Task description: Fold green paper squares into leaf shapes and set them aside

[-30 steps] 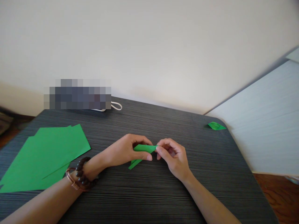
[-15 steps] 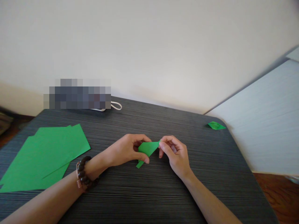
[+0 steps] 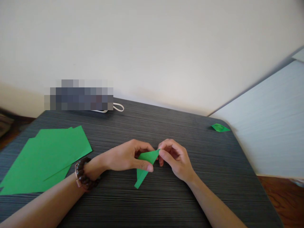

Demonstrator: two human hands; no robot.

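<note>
A small folded piece of green paper (image 3: 143, 167) is held just above the dark striped table (image 3: 166, 202), near its middle. My left hand (image 3: 128, 156), with a bead bracelet on the wrist, pinches the paper between thumb and fingers from the left. My right hand (image 3: 174, 158) pinches the paper's upper right tip with its fingertips. The paper's long pointed end hangs down toward me, below my left thumb.
A stack of flat green paper sheets (image 3: 47, 158) lies at the table's left. A small folded green piece (image 3: 219, 128) rests at the far right corner. A white cord loop (image 3: 117, 107) lies at the back beside a blurred-out object. A pale surface (image 3: 268, 126) adjoins on the right.
Both hands have turned the folded paper; its pointed end has swung down and toward me and looks longer. The hands have shifted slightly nearer.
</note>
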